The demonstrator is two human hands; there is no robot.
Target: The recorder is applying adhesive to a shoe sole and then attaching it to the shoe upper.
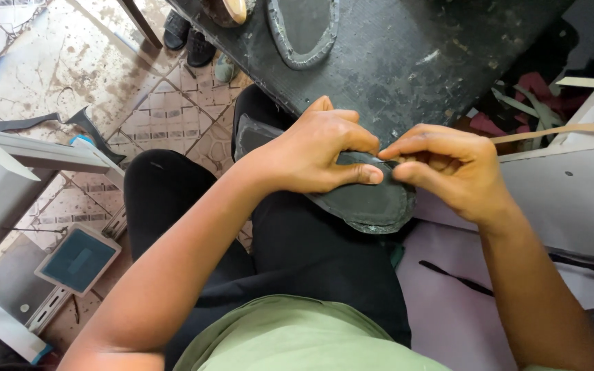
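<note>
A dark, flat shoe sole is seen at the centre of the frame, held level over the lap. Its rounded end points to the lower right, edged by a paler, worn greenish rim. Its upper edge is pinched, the middle hidden beneath fingers.

Soft, even daylight — sharp centre, perhaps slight wide-angle bending at edges.

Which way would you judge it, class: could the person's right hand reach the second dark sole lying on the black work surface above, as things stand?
Probably yes. The right hand pinches the sole on the lap, so it must let go first; bare black work surface leads to the second sole.
</note>
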